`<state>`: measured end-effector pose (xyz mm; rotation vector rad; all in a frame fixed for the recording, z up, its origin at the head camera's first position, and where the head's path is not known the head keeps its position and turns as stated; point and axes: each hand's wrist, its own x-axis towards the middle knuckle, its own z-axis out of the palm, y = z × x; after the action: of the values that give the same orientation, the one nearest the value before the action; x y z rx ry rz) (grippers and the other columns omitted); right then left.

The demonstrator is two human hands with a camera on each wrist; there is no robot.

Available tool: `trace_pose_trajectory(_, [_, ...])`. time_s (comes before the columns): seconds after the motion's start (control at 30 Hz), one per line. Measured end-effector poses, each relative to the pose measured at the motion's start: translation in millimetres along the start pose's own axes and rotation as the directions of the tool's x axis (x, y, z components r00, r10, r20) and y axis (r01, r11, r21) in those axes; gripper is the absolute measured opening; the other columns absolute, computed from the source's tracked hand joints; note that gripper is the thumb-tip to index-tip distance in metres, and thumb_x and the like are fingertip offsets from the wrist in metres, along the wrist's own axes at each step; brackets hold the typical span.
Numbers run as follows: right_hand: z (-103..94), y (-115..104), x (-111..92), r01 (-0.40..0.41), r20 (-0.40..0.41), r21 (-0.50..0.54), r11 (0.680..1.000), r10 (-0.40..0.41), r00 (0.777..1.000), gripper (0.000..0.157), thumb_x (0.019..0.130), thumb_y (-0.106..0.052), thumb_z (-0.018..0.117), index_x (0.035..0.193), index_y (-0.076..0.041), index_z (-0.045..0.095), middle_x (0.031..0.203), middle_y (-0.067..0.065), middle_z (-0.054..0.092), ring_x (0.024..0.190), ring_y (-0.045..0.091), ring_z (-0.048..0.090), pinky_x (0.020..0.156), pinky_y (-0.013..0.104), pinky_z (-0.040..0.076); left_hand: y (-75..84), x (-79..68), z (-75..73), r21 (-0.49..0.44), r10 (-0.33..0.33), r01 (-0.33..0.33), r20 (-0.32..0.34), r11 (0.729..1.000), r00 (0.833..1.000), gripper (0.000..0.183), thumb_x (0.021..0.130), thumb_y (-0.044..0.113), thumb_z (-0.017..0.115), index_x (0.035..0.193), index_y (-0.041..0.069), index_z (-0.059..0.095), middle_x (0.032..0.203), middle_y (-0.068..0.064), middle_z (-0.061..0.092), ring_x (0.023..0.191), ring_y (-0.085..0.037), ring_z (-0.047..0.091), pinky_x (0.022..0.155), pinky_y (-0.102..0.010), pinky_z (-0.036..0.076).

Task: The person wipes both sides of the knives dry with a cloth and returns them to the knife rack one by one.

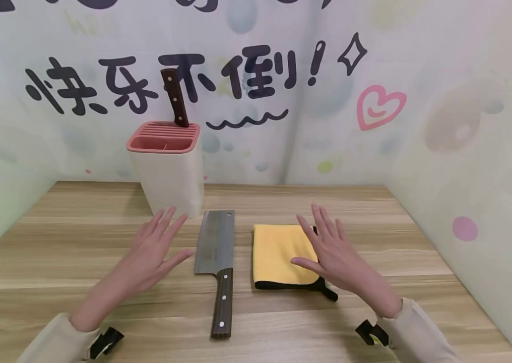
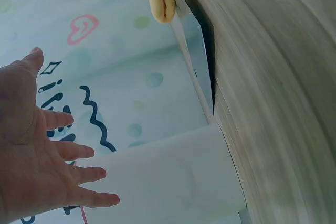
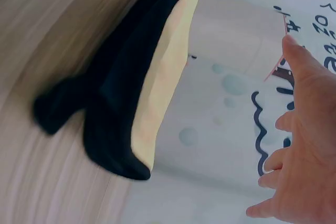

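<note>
In the head view a cleaver (image 1: 216, 242) lies flat on the wooden table, its dark riveted handle toward me. To its right is a folded yellow cloth (image 1: 278, 254) with black edging and a black loop. My left hand (image 1: 153, 252) hovers left of the cleaver with fingers spread, holding nothing. My right hand (image 1: 330, 252) is held above the cloth's right side, fingers also spread. The left wrist view shows the left hand (image 2: 42, 156) before the white knife block, and the right wrist view shows the right hand (image 3: 304, 156) apart from the cloth (image 3: 168, 72).
A white knife block (image 1: 170, 176) with a pink slotted top stands at the table's back left. One brown-handled knife (image 1: 175, 98) sticks up from its slots. Behind the table (image 1: 161, 322) hangs a printed backdrop (image 1: 328, 131).
</note>
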<state>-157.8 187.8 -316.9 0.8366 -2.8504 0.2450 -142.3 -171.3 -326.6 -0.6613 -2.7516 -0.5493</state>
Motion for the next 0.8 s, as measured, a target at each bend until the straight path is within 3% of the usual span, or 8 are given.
trace_pose_trajectory(0.2, [1.1, -12.7, 14.5, 0.061, -0.014, 0.015, 0.998, -0.061, 0.998, 0.078, 0.086, -0.052, 0.047, 0.143, -0.01, 0.013, 0.147, 0.02, 0.001, 0.135, 0.032, 0.001, 0.103, 0.056, 0.011, 7.2, 10.6, 4.8, 0.001, 0.064, -0.064, -0.093, 0.998, 0.994, 0.062, 0.087, 0.039, 0.054, 0.132, 0.0, 0.035, 0.136, -0.024, 0.031, 0.125, -0.039, 0.027, 0.098, -0.055, 0.023])
trace_pose_trajectory(0.3, [3.4, -17.7, 21.4, 0.08, -0.011, 0.019, 0.997, -0.079, 0.997, 0.077, 0.087, -0.052, 0.045, 0.142, -0.008, 0.016, 0.146, 0.02, 0.006, 0.135, 0.032, 0.004, 0.104, 0.054, 0.013, 9.9, 14.2, 8.4, -0.007, 0.072, -0.073, -0.108, 0.997, 0.992, 0.062, 0.085, 0.037, 0.058, 0.13, -0.001, 0.038, 0.132, -0.023, 0.035, 0.122, -0.038, 0.033, 0.097, -0.054, 0.027])
trace_pose_trajectory(0.63, [18.1, -32.6, 36.1, 0.143, 0.075, 0.014, 0.99, -0.143, 0.987, 0.069, 0.088, -0.047, 0.047, 0.138, -0.004, 0.027, 0.144, 0.022, 0.016, 0.133, 0.034, 0.014, 0.102, 0.054, 0.021, 12.9, 18.6, 28.2, 0.045, 0.145, -0.142, -0.089, 0.989, 0.985, 0.06, 0.077, 0.031, 0.068, 0.119, -0.005, 0.047, 0.117, -0.025, 0.049, 0.108, -0.038, 0.048, 0.088, -0.052, 0.04])
trace_pose_trajectory(0.8, [27.4, -39.7, 41.0, 0.18, 0.12, 0.022, 0.983, -0.181, 0.976, 0.064, 0.09, -0.045, 0.045, 0.136, -0.001, 0.032, 0.141, 0.023, 0.023, 0.131, 0.035, 0.02, 0.101, 0.053, 0.025, 17.8, 16.8, 37.9, 0.045, 0.158, -0.157, -0.028, 0.987, 0.987, 0.055, 0.077, 0.029, 0.068, 0.113, -0.009, 0.05, 0.113, -0.026, 0.052, 0.103, -0.04, 0.05, 0.087, -0.05, 0.042])
